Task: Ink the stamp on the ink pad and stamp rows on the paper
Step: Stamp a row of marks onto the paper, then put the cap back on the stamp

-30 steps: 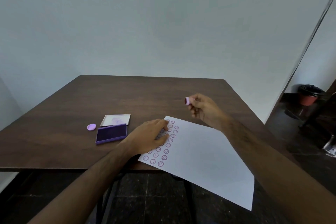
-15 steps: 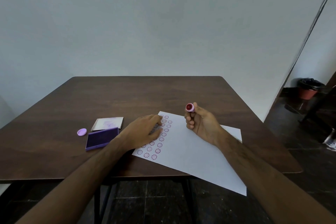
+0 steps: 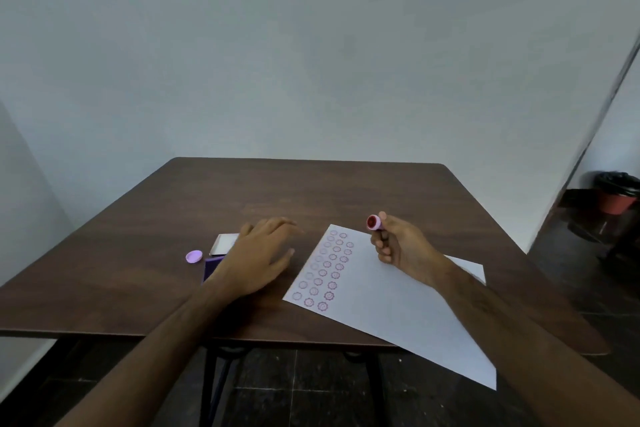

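A white sheet of paper [image 3: 391, 308] lies at an angle on the brown table [image 3: 311, 191], its near corner hanging over the front edge. Three rows of purple round stamp marks [image 3: 327, 270] run along its left side. My right hand [image 3: 398, 246] hovers over the paper's far end, shut on a small pink stamp [image 3: 374, 222] whose red inked face points toward me. My left hand [image 3: 259, 253] is off the paper, fingers spread, hovering over the purple ink pad [image 3: 210, 269], which it mostly hides.
The ink pad's white lid [image 3: 224, 242] lies just behind the pad. A small lilac cap [image 3: 194, 256] sits to the left of the pad. A black bin and an orange pot [image 3: 620, 194] stand on the floor at the far right.
My left hand has lifted off the paper's stamped rows and moved left over the ink pad. My right hand turned the stamp's red face toward me and stayed over the paper.
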Available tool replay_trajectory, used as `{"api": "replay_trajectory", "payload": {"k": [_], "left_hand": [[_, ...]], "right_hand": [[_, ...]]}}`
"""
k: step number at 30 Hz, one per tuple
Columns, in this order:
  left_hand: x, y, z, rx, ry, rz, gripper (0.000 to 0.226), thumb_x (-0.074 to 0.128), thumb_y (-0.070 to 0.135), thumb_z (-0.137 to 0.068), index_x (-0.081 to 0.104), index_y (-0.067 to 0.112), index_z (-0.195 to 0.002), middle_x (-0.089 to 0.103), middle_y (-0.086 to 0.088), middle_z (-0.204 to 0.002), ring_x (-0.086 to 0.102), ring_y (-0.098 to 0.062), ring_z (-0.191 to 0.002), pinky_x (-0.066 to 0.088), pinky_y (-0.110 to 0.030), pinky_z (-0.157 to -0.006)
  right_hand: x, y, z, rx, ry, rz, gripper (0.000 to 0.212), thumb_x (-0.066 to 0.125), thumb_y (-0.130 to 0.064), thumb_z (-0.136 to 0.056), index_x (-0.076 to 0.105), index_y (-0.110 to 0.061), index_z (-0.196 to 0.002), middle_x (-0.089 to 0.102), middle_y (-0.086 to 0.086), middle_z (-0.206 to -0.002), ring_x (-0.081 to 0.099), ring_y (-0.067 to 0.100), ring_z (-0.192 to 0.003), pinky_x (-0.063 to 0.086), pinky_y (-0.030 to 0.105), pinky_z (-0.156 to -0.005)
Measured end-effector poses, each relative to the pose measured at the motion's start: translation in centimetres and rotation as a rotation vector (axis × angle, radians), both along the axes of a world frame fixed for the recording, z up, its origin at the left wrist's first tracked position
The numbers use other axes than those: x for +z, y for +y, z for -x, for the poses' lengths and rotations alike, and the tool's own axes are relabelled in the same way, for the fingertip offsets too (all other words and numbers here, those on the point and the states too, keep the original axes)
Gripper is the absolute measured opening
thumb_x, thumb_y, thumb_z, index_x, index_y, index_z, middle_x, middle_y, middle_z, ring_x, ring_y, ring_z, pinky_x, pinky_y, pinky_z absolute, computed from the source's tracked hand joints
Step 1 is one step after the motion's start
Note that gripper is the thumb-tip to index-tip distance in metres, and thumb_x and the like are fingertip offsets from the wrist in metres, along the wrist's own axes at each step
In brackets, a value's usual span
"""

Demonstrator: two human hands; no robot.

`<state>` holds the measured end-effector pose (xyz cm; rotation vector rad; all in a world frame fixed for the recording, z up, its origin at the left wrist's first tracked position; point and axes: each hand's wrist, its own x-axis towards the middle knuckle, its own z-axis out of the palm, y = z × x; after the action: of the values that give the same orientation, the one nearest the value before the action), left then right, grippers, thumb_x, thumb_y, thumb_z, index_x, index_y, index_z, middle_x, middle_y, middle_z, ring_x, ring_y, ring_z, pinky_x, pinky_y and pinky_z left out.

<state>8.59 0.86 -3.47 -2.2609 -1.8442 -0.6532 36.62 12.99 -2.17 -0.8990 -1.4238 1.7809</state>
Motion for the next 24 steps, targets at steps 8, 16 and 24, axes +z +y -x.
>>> {"api": "replay_trajectory", "payload": {"k": [8, 16, 24], "left_hand": [[-0.5, -6.5, 10.0, 0.571, -0.423, 0.012, 0.038, 0.064, 0.024, -0.088, 0.059, 0.028, -0.126, 0.052, 0.002, -0.126, 0.057, -0.021, -0.110, 0.035, -0.046, -0.099], [-1.6, -7.0, 11.4, 0.590, -0.368, 0.150, 0.037, 0.061, 0.039, -0.090, 0.062, 0.032, -0.126, 0.052, -0.001, -0.122, 0.051, -0.024, -0.120, 0.036, -0.040, -0.096], [-1.4, -7.8, 10.7, 0.470, -0.453, -0.063, 0.015, 0.063, 0.041, -0.092, 0.066, 0.028, -0.099, 0.065, 0.012, -0.099, 0.063, -0.009, -0.094, 0.048, -0.038, -0.089]], "right_hand": [[2.5, -3.3, 6.7, 0.123, -0.105, -0.166, 0.029, 0.046, -0.034, -0.104, 0.056, -0.007, -0.100, 0.046, 0.002, -0.063, 0.032, 0.011, -0.052, 0.027, 0.025, -0.049], [2.2, -6.9, 14.0, 0.152, -0.119, -0.072, 0.028, 0.048, -0.033, -0.103, 0.054, -0.006, -0.100, 0.048, 0.005, -0.065, 0.034, 0.013, -0.053, 0.027, 0.027, -0.050], [2.3, -7.8, 16.2, 0.214, -0.092, -0.099, 0.029, 0.049, -0.034, -0.102, 0.062, -0.012, -0.088, 0.052, 0.001, -0.061, 0.038, 0.010, -0.051, 0.032, 0.023, -0.046]]}}
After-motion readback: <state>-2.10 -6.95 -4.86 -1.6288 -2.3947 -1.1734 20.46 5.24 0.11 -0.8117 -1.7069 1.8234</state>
